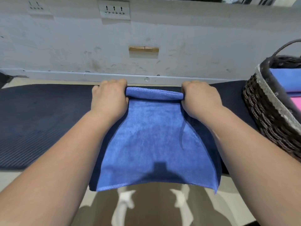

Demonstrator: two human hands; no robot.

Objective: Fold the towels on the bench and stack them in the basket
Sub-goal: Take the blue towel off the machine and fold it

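A blue towel point(153, 144) is lying spread across the middle of the dark padded bench point(40, 119), its near edge hanging just over the bench's near side and its far edge being lifted and curled back toward the near side. The left hand point(109, 98) is gripping the towel's far left corner, fingers curled over the rolled edge, while the right hand point(200, 98) is gripping the far right corner in the same way, so the hem is stretching straight between them. A navy cloth point(93, 180) is lying beneath the towel, showing along both of its sides. A shadow is falling on the towel's near part. At the right end of the bench a dark woven basket point(267, 115) with an arched handle point(286, 46) is standing, well apart from the hands, and is holding a folded blue towel point(286, 80) at its far side and a pink towel point(295, 103) nearer. Behind the bench a scuffed white wall point(65, 43) is carrying a strip of brown tape point(143, 48) and a socket plate point(114, 9); any marking on the plate is too small to read.
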